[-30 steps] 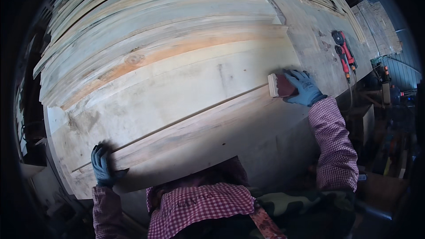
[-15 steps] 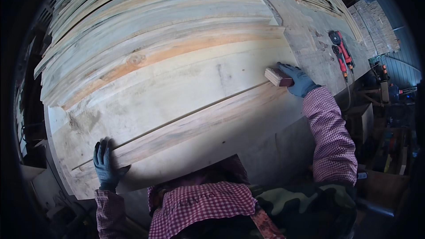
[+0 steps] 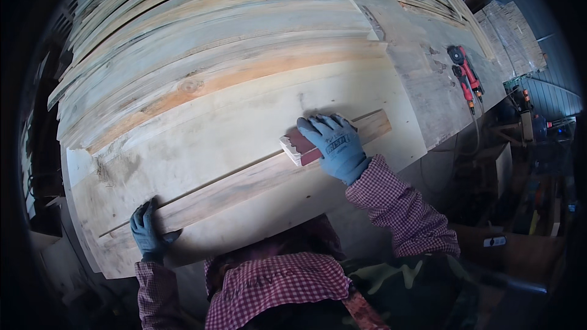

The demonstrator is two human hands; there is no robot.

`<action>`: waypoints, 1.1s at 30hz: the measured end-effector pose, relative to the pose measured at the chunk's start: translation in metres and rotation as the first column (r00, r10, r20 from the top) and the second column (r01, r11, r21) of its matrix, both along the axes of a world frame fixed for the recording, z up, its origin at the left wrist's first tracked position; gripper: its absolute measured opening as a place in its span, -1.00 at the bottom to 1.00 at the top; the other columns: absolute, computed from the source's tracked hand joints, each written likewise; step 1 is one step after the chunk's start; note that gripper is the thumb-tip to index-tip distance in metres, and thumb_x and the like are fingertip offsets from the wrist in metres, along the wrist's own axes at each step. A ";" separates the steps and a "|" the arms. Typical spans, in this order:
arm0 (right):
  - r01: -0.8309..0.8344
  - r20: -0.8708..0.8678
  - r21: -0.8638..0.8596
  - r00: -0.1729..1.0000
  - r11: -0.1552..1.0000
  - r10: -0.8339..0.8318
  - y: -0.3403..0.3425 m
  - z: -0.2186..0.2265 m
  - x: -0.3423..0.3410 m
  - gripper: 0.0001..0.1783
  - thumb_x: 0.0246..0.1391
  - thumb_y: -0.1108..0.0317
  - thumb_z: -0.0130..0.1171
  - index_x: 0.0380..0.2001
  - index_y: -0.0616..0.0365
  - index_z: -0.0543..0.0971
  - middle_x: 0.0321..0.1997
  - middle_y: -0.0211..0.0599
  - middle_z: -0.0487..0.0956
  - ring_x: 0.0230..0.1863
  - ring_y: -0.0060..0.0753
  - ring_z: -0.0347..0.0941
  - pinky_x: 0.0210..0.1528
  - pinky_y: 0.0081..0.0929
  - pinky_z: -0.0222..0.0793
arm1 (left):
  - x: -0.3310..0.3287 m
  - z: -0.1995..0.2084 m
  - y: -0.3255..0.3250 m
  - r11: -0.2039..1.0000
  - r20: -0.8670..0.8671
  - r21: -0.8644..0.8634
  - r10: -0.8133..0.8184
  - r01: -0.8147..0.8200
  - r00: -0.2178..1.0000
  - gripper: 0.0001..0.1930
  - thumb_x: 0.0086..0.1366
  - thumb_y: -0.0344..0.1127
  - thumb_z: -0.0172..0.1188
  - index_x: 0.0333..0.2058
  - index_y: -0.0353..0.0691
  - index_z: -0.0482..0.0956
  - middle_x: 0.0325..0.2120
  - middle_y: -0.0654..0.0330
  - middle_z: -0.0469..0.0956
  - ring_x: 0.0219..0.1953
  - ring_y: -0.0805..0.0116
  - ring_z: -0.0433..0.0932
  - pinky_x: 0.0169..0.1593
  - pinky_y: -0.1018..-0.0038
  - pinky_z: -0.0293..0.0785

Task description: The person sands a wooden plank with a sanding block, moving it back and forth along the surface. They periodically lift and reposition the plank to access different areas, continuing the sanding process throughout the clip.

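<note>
Head view: the right hand [image 3: 337, 146], in a blue-grey glove, is closed around a dark red block [image 3: 310, 156] with a pale, ragged end, which sits on the narrow board [image 3: 232, 185] right of its middle. The left hand [image 3: 147, 232], gloved alike, lies over the board near its left end, thumb spread away from the fingers. The board rests slantwise on a wide pale panel [image 3: 244, 128]. Beyond it, long planks [image 3: 214, 36] lie side by side; to the right, red tools [image 3: 466, 73] and thin strips [image 3: 422, 1] lie on the grey tabletop [image 3: 422, 91].
</note>
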State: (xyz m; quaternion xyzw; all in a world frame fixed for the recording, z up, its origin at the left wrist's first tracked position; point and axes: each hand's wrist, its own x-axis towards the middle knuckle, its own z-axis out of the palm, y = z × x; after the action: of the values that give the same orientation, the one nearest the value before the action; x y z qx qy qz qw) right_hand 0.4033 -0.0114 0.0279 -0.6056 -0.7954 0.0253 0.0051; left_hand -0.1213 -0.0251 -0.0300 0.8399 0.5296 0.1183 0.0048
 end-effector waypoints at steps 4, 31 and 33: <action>0.100 0.038 0.010 0.994 0.995 -0.101 0.001 -0.006 0.065 -0.20 -0.07 0.39 0.24 0.33 -0.09 0.32 0.27 -0.28 0.45 0.33 -0.24 0.31 0.44 -0.12 0.05 | 0.001 -0.001 0.000 1.000 0.010 -0.009 0.029 -0.029 1.000 -0.03 -0.14 0.19 0.43 0.26 -0.12 0.37 0.10 0.03 0.45 0.13 -0.06 0.38 0.22 0.04 0.31; -0.234 -0.212 0.062 0.947 0.970 0.241 -0.017 -0.006 -0.036 0.06 -0.22 -0.30 0.41 0.40 -0.32 0.31 0.16 -0.17 0.45 0.19 -0.10 0.36 0.35 0.02 0.18 | 0.009 0.008 0.003 0.998 0.076 -0.050 0.037 -0.034 0.996 0.00 -0.17 0.25 0.47 0.24 -0.14 0.40 0.17 0.07 0.42 0.20 -0.05 0.36 0.28 0.06 0.28; -0.183 -0.166 0.093 0.966 0.979 0.197 -0.020 -0.015 0.025 0.10 -0.31 -0.18 0.50 0.39 -0.24 0.33 0.17 -0.21 0.48 0.23 -0.09 0.35 0.41 0.02 0.13 | 0.005 0.011 -0.001 0.999 0.079 -0.036 0.036 -0.033 0.996 0.01 -0.17 0.24 0.47 0.26 -0.13 0.38 0.16 0.07 0.43 0.19 -0.05 0.36 0.28 0.07 0.28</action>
State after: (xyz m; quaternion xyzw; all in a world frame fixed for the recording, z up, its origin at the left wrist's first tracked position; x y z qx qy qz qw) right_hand 0.4286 -0.0317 0.0131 -0.5212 -0.8467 0.0479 0.0958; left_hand -0.1162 -0.0261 -0.0194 0.8251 0.5455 0.1424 0.0383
